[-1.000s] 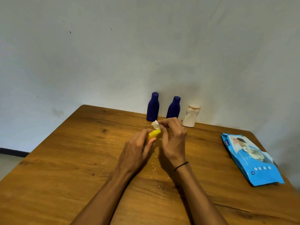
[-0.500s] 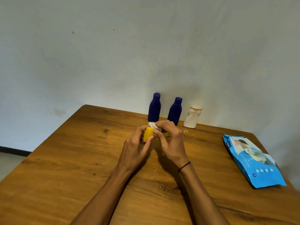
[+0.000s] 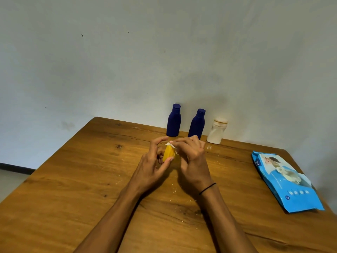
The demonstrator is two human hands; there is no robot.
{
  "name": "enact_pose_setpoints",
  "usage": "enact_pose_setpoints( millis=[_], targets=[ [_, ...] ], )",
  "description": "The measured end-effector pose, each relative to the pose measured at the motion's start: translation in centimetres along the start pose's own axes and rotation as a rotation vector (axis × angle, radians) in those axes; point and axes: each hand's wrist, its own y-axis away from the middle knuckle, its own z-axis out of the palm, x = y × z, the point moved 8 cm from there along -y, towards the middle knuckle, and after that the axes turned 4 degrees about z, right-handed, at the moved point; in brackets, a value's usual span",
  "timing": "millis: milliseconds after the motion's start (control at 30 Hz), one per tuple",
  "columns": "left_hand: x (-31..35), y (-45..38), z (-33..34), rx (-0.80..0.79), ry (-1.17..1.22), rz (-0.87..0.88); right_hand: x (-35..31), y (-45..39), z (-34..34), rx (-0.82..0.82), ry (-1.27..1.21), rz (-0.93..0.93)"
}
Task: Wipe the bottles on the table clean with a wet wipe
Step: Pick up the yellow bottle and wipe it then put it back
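Yellow plastic shows between the two hands: a small yellow bottle (image 3: 168, 152), held just above the wooden surface (image 3: 73, 179), nearer the viewer than the row of bottles at the back edge. Its body looks smooth and glossy; its top end is hidden under a crumpled white wet wipe (image 3: 170, 144). The left hand (image 3: 152, 166) grips the yellow bottle, its thumb pressed against the lower side and its fingers (image 3: 158, 142) curled over the far side. The right hand (image 3: 193, 161) pinches the wet wipe against the top of the yellow bottle, its fingers bent and close together; a thin black band (image 3: 207, 189) circles that wrist.

Beyond the yellow bottle, along the back edge, stand two dark blue bottles, the left blue bottle (image 3: 173, 121) and the right blue bottle (image 3: 197, 124), both upright with caps on and slightly apart. Further right of them stands a squat white bottle (image 3: 217, 131) with a pale cap and a dented body. Well to the right of the yellow bottle, a blue pack of wipes (image 3: 288, 183) lies flat near the right edge.

Knots, dark grain lines and scattered pale crumbs mark the brown surface around the hands. Behind the yellow bottle rises a plain pale wall (image 3: 127, 61) with a few small dark specks. A dark skirting strip (image 3: 16, 168) and pale floor show at far left.
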Motion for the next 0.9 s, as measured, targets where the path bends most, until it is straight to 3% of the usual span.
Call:
enact_pose_setpoints(
  millis=[167,333,433,533,667,800,900],
  targets=[
    [-0.1,-0.1,-0.9,0.114,-0.01,0.035,-0.2,-1.4,0.5,-0.158,-0.065,0.068],
    [0.0,0.0,-1.9,0.313,0.092,-0.028,0.3,-1.8,-0.3,-0.01,-0.325,0.282],
    [-1.3,0.0,0.3,0.119,0.16,-0.158,1.5,-1.1,-0.1,0.183,-0.654,0.486],
    [-1.5,0.0,1.6,0.007,0.153,-0.13,2.5,-0.3,0.6,0.3,-0.806,0.636],
    [-0.9,-0.1,2.2,-0.019,0.284,-0.191,2.6,0.1,1.9,0.291,-0.981,0.7],
    [-1.1,-0.2,1.6,0.01,0.374,-0.234,2.2,0.0,2.2,0.229,-0.909,0.66],
    [-1.6,-0.1,1.6,-0.055,0.434,-0.278,2.5,-0.2,2.0,0.138,-0.93,0.64]
  ],
)
